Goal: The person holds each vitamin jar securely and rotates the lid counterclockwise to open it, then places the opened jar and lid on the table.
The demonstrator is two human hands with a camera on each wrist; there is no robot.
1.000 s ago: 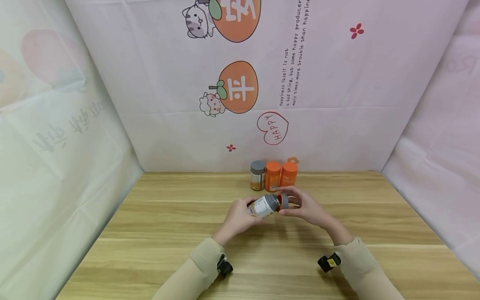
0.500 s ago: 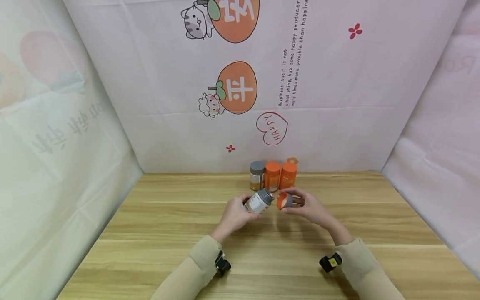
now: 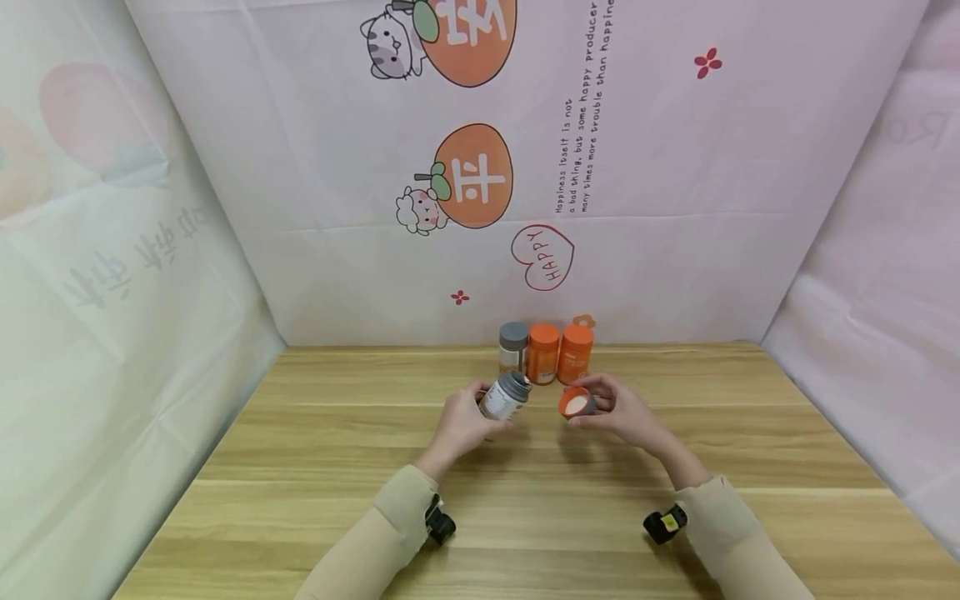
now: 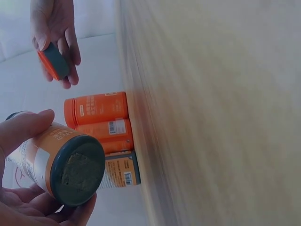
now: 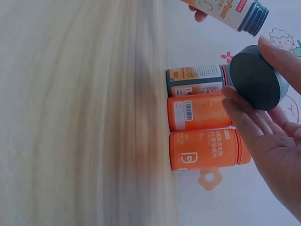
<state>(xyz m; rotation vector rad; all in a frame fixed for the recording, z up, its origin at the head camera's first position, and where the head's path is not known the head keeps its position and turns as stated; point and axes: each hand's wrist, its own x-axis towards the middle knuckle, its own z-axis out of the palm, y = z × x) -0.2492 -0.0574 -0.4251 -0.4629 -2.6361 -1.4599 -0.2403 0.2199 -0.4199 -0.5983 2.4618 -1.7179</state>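
Head view, starting at the left: my left grip (image 3: pixel 459 423) is curled round the uncapped round bottle of white, orange and grey (image 3: pixel 501 402), thumb on the near side and fingers on the far side. I have it clear of the desk (image 3: pixel 540 517), tilted, its bare grey neck pointing up and to the right. It looks like stiff plastic, so I judge it light and hard to dent; the smooth label could slide, and mid-body, where my hold is, seems the surest place.

Just beyond it, at the far edge, stand a similar bottle with a grey cap (image 3: pixel 513 348), then an orange cylindrical bottle with an orange lid (image 3: pixel 543 358) and another orange lidded bottle (image 3: pixel 576 358) to its right, all close together.

Nearer than these, and right of my bottle, is the shallow round cap, grey outside and orange inside (image 3: pixel 587 412). My right grip (image 3: pixel 626 418) pinches its rim between thumb and fingers, hollow side up. Something pale shows inside; liner or contents, I cannot tell. I expect the cap to be nearly weightless and rigid, best held by its side wall and kept level.
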